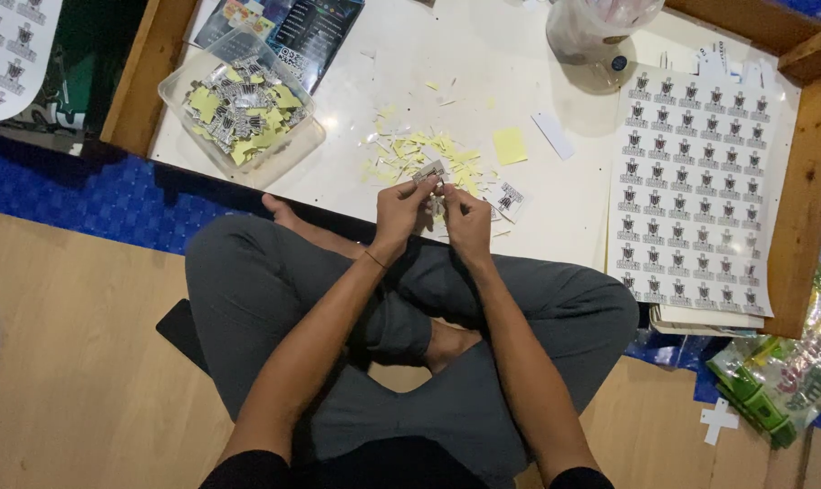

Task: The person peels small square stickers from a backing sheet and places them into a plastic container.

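A small sticker (430,170) is pinched between both hands, left (399,206) and right (466,217), above the white table (483,72).

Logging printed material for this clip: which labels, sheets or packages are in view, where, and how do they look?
Small sticker: pinched by left hand and right hand; grey-white.
Loose sticker: on table beside right hand; white, black print.
Sticker sheet: right side of table; white, rows of black marks.
Clear tub: upper left; holds cut stickers and yellow backings.
Dark leaflet: behind tub.
Green packet: floor, lower right.
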